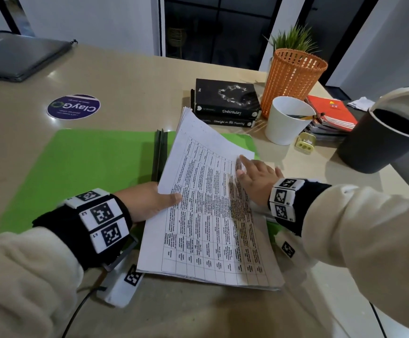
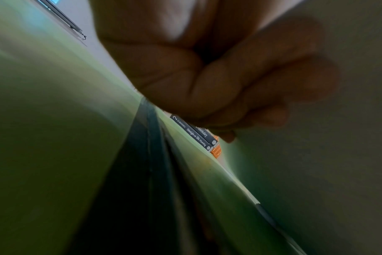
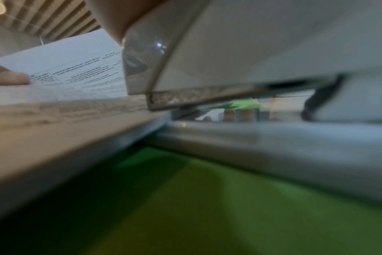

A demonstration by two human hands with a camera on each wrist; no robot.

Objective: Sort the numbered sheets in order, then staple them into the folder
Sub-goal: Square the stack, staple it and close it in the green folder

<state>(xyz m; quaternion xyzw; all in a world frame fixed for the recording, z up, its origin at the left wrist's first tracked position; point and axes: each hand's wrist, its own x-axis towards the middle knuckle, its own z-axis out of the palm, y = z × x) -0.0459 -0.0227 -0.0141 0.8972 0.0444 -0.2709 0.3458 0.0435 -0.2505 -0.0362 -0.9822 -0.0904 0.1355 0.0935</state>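
Note:
An open green folder (image 1: pixel 88 167) lies flat on the table, its dark spine clip (image 1: pixel 159 152) in the middle. A stack of printed sheets (image 1: pixel 210 215) with a text grid lies over its right half. My left hand (image 1: pixel 154 198) grips the stack's left edge, thumb on top, and lifts that side. In the left wrist view its fingers (image 2: pixel 207 77) curl under the paper (image 2: pixel 338 155) above the folder (image 2: pixel 55 138). My right hand (image 1: pixel 254 176) rests on the sheets' right side with its fingers straight. A grey stapler (image 3: pixel 229 69) sits close under that wrist, beside the stack's edge (image 3: pixel 76 120).
Two black books (image 1: pixel 225 98), an orange basket (image 1: pixel 293 76) with a plant, a white cup (image 1: pixel 288 120), red notebooks (image 1: pixel 330 113), a yellow sharpener (image 1: pixel 307 142) and a dark cylinder (image 1: pixel 381 140) crowd the back right. A laptop (image 1: pixel 15 57) lies far left, a round sticker (image 1: pixel 74 106) behind the folder.

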